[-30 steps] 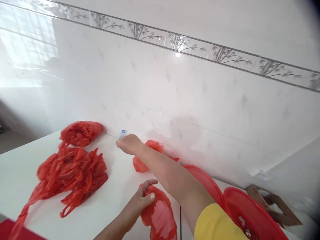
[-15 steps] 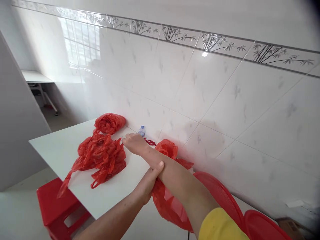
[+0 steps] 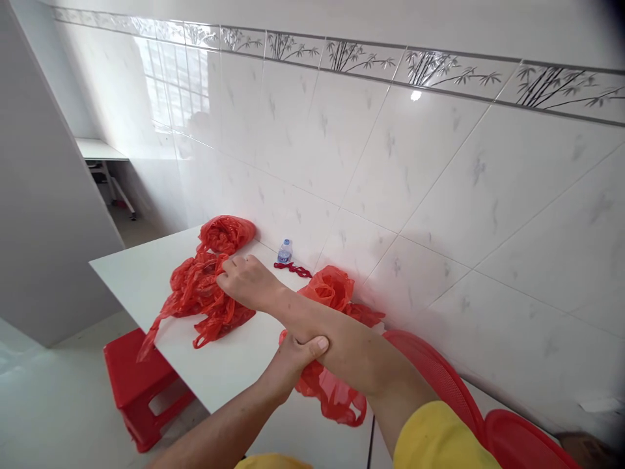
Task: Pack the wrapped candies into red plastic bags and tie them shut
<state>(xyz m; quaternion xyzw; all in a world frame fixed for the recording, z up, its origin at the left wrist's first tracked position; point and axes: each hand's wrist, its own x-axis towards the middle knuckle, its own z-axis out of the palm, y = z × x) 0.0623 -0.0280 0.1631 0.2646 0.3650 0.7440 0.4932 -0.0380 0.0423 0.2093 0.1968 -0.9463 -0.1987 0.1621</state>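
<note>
My right hand (image 3: 247,280) is closed in a loose fist, knuckles up, in front of a tangled heap of red plastic bags (image 3: 195,286). Nothing shows sticking out of it. My left hand (image 3: 297,358) is wrapped around my right forearm, its thumb lying on top and its fingers hidden underneath. Below and behind that forearm lies another red plastic bag (image 3: 342,394), partly covered by the arm. A further bunched red bag (image 3: 329,286) stands behind the forearm by the wall.
A rolled bundle of red bags (image 3: 227,233) lies at the back of the white table (image 3: 122,264). Beside the tiled wall are a small clear bottle (image 3: 284,252) and a dark red strip (image 3: 293,268). Red baskets (image 3: 434,371) stand at right, a red stool (image 3: 141,381) at lower left.
My right fist has moved left, from over bare table to in front of the bag heap. My left hand keeps hold of the forearm. The view has shifted slightly.
</note>
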